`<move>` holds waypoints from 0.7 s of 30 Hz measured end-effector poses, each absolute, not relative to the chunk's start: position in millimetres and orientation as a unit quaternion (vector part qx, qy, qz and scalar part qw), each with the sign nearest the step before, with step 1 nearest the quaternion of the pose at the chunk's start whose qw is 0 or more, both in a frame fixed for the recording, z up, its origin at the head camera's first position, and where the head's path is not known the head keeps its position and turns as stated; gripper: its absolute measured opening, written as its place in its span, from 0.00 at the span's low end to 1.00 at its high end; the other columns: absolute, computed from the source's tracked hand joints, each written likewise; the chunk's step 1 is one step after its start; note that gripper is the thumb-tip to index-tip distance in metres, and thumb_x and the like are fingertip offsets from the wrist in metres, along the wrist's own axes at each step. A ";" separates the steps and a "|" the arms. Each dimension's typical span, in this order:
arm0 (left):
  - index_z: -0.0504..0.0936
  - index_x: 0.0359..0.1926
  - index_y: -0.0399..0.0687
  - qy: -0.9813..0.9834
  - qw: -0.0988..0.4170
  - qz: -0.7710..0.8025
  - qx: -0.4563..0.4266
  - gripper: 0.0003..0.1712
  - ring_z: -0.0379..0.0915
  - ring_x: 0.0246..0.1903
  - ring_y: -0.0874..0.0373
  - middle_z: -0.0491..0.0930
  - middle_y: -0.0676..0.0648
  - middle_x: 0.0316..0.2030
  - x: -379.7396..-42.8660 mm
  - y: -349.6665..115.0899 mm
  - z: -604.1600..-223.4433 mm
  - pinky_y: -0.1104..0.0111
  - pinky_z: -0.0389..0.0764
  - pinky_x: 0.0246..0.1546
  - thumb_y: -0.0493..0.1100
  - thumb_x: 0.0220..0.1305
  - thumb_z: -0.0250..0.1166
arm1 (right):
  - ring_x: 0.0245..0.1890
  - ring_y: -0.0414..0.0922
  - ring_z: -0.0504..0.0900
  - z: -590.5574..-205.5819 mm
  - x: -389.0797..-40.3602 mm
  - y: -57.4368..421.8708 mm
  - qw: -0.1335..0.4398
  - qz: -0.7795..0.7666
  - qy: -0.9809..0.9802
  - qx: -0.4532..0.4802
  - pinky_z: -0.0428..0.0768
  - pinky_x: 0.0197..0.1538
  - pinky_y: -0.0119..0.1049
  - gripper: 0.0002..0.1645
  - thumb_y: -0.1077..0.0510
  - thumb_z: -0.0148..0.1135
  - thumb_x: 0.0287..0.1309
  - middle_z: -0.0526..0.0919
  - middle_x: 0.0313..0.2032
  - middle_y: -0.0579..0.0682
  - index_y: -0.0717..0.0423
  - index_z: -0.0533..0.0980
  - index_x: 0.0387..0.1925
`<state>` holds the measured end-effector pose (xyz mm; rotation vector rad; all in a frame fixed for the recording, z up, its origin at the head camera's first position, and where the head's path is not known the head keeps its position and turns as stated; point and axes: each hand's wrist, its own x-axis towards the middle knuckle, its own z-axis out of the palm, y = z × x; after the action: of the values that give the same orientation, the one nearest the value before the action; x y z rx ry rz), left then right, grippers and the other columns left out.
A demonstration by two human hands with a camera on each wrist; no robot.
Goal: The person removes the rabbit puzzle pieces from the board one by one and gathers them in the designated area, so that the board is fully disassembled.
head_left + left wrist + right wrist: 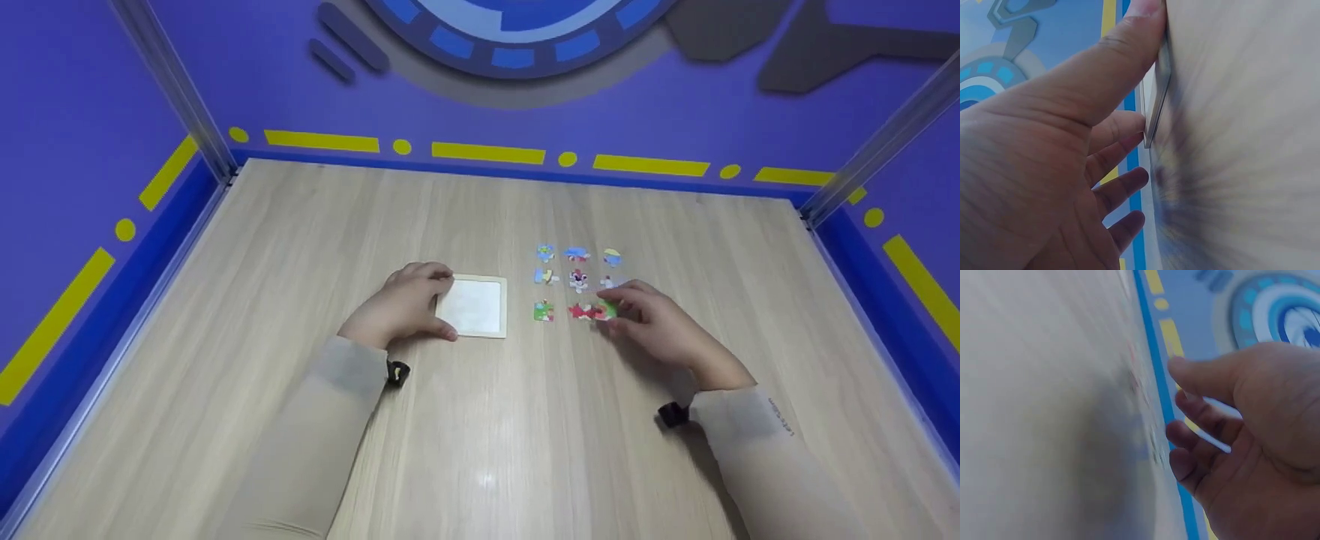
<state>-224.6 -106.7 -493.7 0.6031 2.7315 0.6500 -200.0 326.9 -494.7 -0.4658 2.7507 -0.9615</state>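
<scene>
A square, pale wooden puzzle tray (503, 307) with a white inside lies on the table in the head view. My left hand (409, 300) holds its left side, thumb at the near corner and a finger at the far corner; the left wrist view shows this hand (1055, 152) at the tray's edge (1158, 98). To the right, colourful jigsaw pieces lie in rows. My right hand (652, 319) hovers around a green piece (606, 308) beside a red piece (580, 311). In the right wrist view, thumb and fingers of this hand (1252, 422) stand apart, nothing visible between them.
Other pieces include a blue-and-red one (577, 254), a blue-and-yellow one (612, 257), one with a face (577, 280) and a green one (544, 310). Purple-blue walls (480, 112) border the wooden table (480, 435) at the back and sides.
</scene>
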 end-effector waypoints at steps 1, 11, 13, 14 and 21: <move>0.75 0.83 0.44 0.942 0.135 0.226 0.207 0.57 0.53 0.89 0.40 0.65 0.44 0.87 -224.5 -107.0 -493.4 0.45 0.52 0.91 0.60 0.58 0.87 | 0.59 0.53 0.81 -494.3 -200.7 332.7 0.095 -0.324 0.928 -0.157 0.81 0.62 0.43 0.29 0.60 0.70 0.78 0.84 0.62 0.53 0.49 0.81 0.76; 0.73 0.84 0.44 0.940 0.138 0.236 0.204 0.59 0.53 0.89 0.39 0.65 0.44 0.87 -224.6 -109.1 -491.7 0.43 0.51 0.91 0.59 0.58 0.88 | 0.58 0.50 0.79 -497.8 -205.9 361.0 0.103 -0.331 0.926 -0.148 0.76 0.57 0.29 0.29 0.58 0.72 0.77 0.85 0.64 0.53 0.51 0.82 0.75; 0.73 0.84 0.43 0.940 0.138 0.236 0.205 0.59 0.53 0.89 0.38 0.65 0.43 0.87 -225.0 -108.6 -492.0 0.43 0.51 0.91 0.59 0.58 0.88 | 0.59 0.50 0.79 -499.7 -205.4 360.9 0.105 -0.332 0.926 -0.144 0.77 0.60 0.32 0.29 0.58 0.72 0.77 0.85 0.65 0.52 0.50 0.82 0.75; 0.73 0.84 0.43 0.940 0.138 0.236 0.205 0.59 0.53 0.89 0.38 0.65 0.43 0.87 -225.1 -108.5 -492.2 0.43 0.51 0.91 0.59 0.58 0.88 | 0.60 0.50 0.80 -500.7 -205.1 360.5 0.106 -0.331 0.927 -0.144 0.78 0.62 0.34 0.29 0.57 0.72 0.77 0.85 0.65 0.52 0.49 0.82 0.75; 0.73 0.84 0.43 0.940 0.139 0.234 0.204 0.59 0.52 0.89 0.39 0.65 0.43 0.87 -225.9 -107.0 -494.3 0.44 0.48 0.92 0.60 0.58 0.87 | 0.61 0.50 0.81 -509.1 -203.7 359.3 0.097 -0.321 0.930 -0.150 0.78 0.65 0.40 0.27 0.58 0.71 0.78 0.85 0.66 0.53 0.50 0.82 0.74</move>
<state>-225.9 -107.0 -494.3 0.5909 2.7189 0.6767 -203.7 359.3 -509.1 -0.4449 2.7538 -0.9489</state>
